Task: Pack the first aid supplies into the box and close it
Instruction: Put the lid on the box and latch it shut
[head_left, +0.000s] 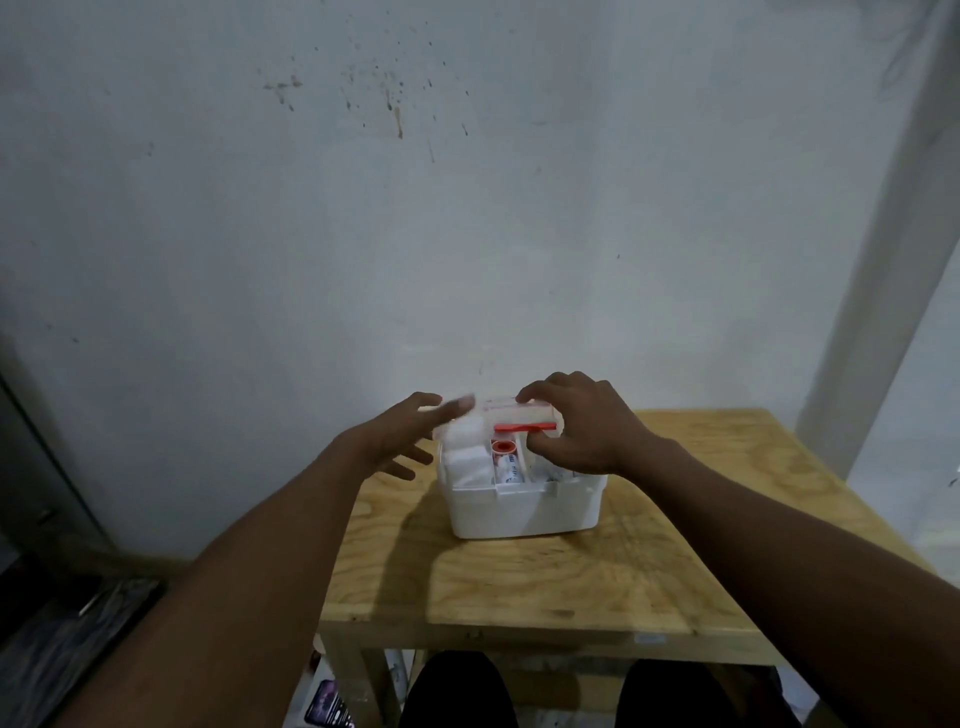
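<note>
Supplies (470, 465) fill the box (524, 512), so packing looks done and only closing remains: right hand (587, 431) pinches the raised lid (514, 410), left hand (402, 434) beside it, fingers spread.

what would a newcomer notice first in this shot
The white box, open on the wooden table below a stained wall, draws the eye first, with white gauze and a red-cored tape roll showing inside. Above it the right hand grips the clear lid by its red handle, while the left hand hovers with fingers spread at the box's left side.
</note>
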